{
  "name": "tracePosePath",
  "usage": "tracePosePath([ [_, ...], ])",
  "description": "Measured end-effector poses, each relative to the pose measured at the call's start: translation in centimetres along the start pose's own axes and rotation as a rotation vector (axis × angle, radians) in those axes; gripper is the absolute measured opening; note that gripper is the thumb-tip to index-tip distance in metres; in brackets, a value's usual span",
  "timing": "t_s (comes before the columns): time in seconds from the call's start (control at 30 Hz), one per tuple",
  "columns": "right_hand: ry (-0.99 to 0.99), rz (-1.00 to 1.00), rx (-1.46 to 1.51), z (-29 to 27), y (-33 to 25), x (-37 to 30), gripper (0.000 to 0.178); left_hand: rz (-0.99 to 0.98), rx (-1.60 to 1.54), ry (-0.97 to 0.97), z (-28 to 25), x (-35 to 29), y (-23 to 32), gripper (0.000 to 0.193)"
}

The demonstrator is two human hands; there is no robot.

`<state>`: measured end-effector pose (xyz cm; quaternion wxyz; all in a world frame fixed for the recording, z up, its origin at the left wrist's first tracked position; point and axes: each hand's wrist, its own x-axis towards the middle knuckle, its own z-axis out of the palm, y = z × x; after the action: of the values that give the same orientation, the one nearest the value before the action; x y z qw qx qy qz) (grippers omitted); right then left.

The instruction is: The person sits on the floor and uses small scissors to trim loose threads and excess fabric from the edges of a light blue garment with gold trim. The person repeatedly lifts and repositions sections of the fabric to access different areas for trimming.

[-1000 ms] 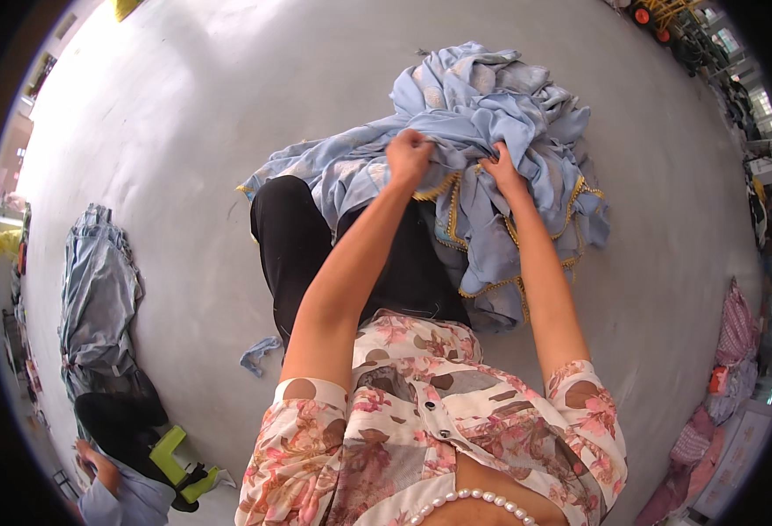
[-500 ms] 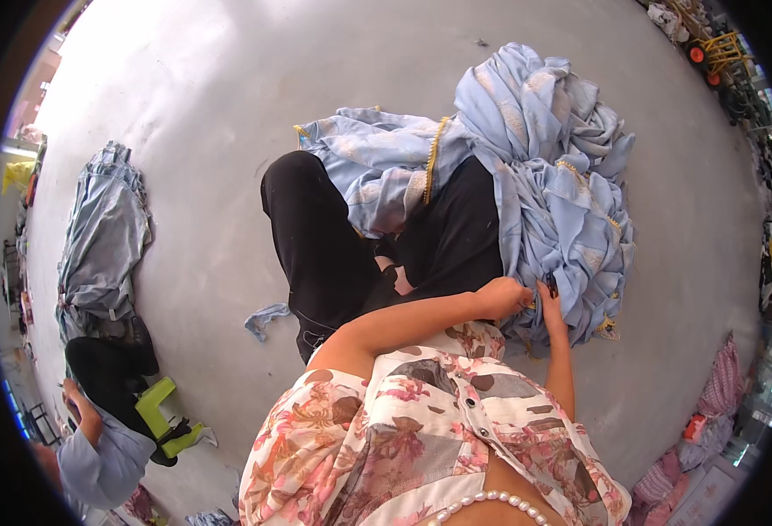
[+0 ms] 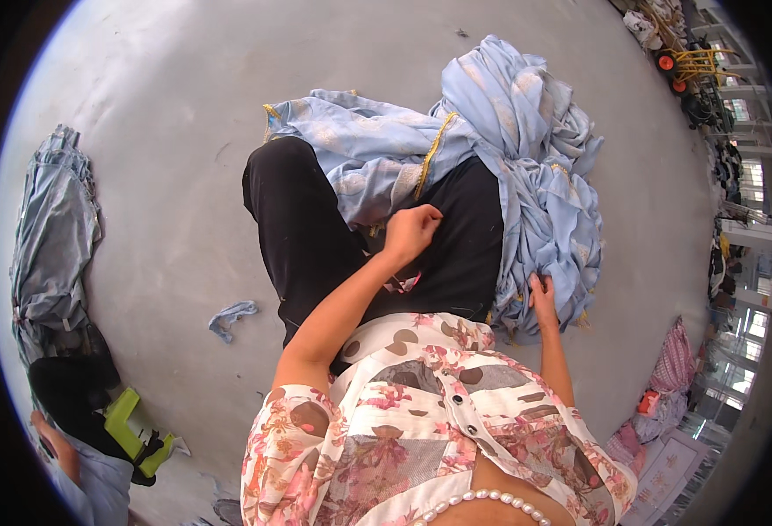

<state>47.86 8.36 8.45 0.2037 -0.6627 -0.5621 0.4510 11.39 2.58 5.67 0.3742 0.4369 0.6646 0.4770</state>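
sorting: pale blue cloth [image 3: 377, 158] across lap
left hand [image 3: 410, 232]: pinching its yellow-trimmed edge
right hand [image 3: 542, 294]: spread, pressing the heap [image 3: 544, 202]
next: probably needs a firmer edge grip

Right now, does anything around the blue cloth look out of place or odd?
A small scrap of blue cloth lies alone on the grey floor, apart from the crumpled blue fabric pile that the right hand touches. The left hand pinches the fabric's edge over the lap. Nothing looks torn or spilled.
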Motion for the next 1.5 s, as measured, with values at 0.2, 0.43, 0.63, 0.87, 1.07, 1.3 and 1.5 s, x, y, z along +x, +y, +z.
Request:
tracePosePath([
  [0.2, -0.078, -0.165, -0.424, -4.4, -10.7, -6.0, 0.02, -0.558, -0.349, -0.064, 0.9, 0.5, -6.5, 0.017],
  [0.43, -0.084, -0.542, -0.225, 6.0, -23.8, -2.7, 0.017, -0.753, -0.2, 0.07, 3.2, 0.8, -14.0, 0.013],
  [0.63, -0.319, -0.616, -0.461, 22.2, -25.0, 8.7, 0.022, -0.752, -0.333, 0.159, 0.1, -0.1, -12.4, 0.015],
  [0.87, -0.313, -0.744, -0.66, 32.9, -21.2, 17.7, 0.026, -0.752, -0.428, 0.266, -2.1, -1.1, -13.9, 0.016],
  [1.07, -0.83, -0.819, -1.199, 28.1, -23.6, 16.3, 0.026, -0.708, -0.451, 0.173, 0.1, 0.1, -13.2, 0.016],
  [1.3, -0.474, -0.951, -1.306, 20.4, -22.0, 16.3, 0.011, -0.514, -0.539, 0.003, 1.6, 1.7, -8.1, 0.017],
  [1.5, -0.251, -0.819, -1.008, 14.2, -25.7, 11.0, 0.019, -0.551, -1.015, -0.3, 1.8, 3.3, -0.9, 0.039],
])
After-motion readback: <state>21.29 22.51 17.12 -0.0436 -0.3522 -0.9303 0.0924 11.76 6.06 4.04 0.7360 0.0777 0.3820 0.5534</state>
